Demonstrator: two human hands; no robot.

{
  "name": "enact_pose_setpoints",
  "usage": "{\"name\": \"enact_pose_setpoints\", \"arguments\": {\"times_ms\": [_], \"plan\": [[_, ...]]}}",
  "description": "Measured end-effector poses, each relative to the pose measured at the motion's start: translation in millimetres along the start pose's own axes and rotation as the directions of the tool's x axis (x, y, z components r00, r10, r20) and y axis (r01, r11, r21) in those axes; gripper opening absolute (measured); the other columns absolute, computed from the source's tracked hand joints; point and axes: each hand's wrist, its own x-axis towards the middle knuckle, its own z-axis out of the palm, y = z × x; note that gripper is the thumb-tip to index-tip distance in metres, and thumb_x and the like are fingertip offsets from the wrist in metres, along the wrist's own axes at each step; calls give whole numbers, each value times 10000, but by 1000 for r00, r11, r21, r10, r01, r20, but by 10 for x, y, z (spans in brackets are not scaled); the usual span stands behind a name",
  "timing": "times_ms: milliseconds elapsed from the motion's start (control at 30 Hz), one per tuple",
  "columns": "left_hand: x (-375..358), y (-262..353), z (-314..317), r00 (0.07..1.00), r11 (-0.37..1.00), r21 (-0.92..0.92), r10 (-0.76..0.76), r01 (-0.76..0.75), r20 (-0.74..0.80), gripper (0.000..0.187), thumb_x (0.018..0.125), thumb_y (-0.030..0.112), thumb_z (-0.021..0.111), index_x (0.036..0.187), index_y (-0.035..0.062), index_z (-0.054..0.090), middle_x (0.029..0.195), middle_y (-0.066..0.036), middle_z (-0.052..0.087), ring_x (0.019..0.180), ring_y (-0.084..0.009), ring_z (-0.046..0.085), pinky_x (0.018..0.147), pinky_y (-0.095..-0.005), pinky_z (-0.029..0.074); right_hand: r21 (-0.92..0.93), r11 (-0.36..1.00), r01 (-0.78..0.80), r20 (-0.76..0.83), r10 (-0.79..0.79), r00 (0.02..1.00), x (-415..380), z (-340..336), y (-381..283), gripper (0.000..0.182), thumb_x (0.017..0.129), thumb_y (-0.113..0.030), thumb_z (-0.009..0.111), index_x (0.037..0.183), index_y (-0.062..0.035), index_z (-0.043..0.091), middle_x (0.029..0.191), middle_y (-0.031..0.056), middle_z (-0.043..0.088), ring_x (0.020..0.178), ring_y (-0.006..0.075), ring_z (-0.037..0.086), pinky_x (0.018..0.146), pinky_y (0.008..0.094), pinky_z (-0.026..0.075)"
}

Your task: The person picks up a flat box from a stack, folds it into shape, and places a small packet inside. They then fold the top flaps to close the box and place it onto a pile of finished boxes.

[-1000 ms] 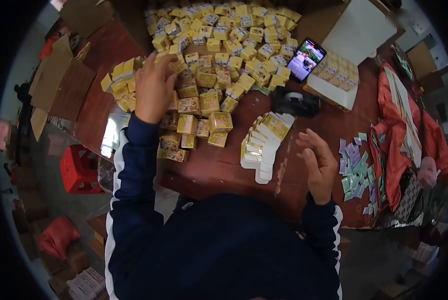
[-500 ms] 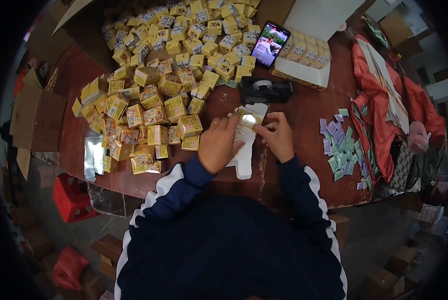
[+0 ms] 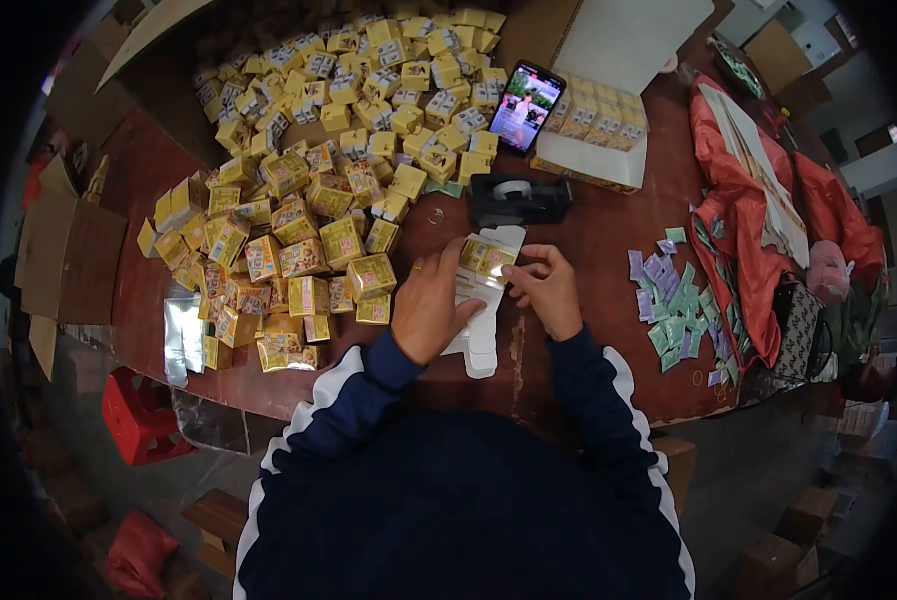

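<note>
A small shiny gold box (image 3: pixel 483 258) lies on a flat white unfolded carton (image 3: pixel 481 345) in front of me. My left hand (image 3: pixel 430 312) rests along the left side of both, fingers stretched out and thumb spread over the white card. On the right, my right hand (image 3: pixel 551 292) has its fingers curled, with thumb and index fingertip pinched at the gold box's right edge. Part of the carton is hidden under the box and my left hand.
A heap of yellow boxes (image 3: pixel 308 250) covers the table's left and back. Beyond my hands are a black tape dispenser (image 3: pixel 518 200), a lit phone (image 3: pixel 524 108) and an open display box (image 3: pixel 593 160). Green and purple sachets (image 3: pixel 673 295) lie right, beside red plastic bags (image 3: pixel 743 230).
The whole view has shifted slightly with my head. Both hands stay at the gold box and carton, their fingers only slightly repositioned.
</note>
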Motion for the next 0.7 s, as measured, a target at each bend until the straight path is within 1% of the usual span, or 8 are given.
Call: {"name": "enact_pose_setpoints", "arguments": {"times_ms": [100,233,300,467,533,567,633,700], "plan": [[22,26,-32,998,999,-9,-35,36,50,802,724,176,830,1398,29,420,1134,-243,619,1077,-426,571,897,-457,495,20,999,46,-17,-45,999,0,38,45,445,842,-70,769,1195,10,511,855,85,688,657,100,633,512,220,483],[39,15,-46,999,999,-46,11,-13,-45,722,784,193,804,1386,28,440,1087,-221,654,982,-386,633,830,-439,527,85,988,130,-47,-127,991,-136,-64,-51,261,889,-66,719,1101,3,585,855,61,695,672,78,628,551,209,485],[43,98,-112,992,912,-394,-129,117,-4,501,851,178,761,1275,17,548,935,-167,698,791,-302,680,701,-379,540,115,982,152,-9,-152,988,-236,-129,-117,203,902,-62,701,1070,-3,604,859,57,699,675,72,625,567,209,490],[29,138,-113,992,768,-633,-128,94,-8,177,900,127,711,1006,-6,661,772,-116,688,644,-207,652,597,-320,494,79,978,194,109,-202,973,-488,-158,-306,150,921,-42,671,1063,-2,644,881,59,698,710,84,633,618,223,510],[12,210,-199,991,755,-645,-133,120,29,135,906,117,701,931,-12,672,747,-113,679,637,-193,644,588,-314,481,-341,785,518,-105,-579,808,-584,-46,-433,267,896,-12,684,1155,19,626,982,94,692,754,123,660,657,261,553],[-7,252,-230,994,793,-604,-111,84,-6,130,905,114,699,911,-12,671,755,-122,675,645,-214,650,585,-322,482,-340,783,521,-103,-582,807,-624,-53,-524,267,896,-12,684,1155,19,626,982,94,692,754,123,660,657,261,553],[-48,313,-259,995,828,-558,-88,52,-38,128,905,112,698,891,-12,669,764,-131,671,652,-235,656,582,-330,484,-618,436,654,19,-823,567,-718,-80,-687,376,858,33,696,1221,27,599,1090,121,662,796,162,684,689,287,580],[-73,366,-273,992,878,-473,18,-78,-129,107,892,95,702,903,-5,666,792,-144,663,671,-295,658,582,-348,493,-583,481,655,82,-767,636,-792,-5,-762,404,843,45,703,1232,22,595,1112,130,650,801,172,689,681,286,583]]}}
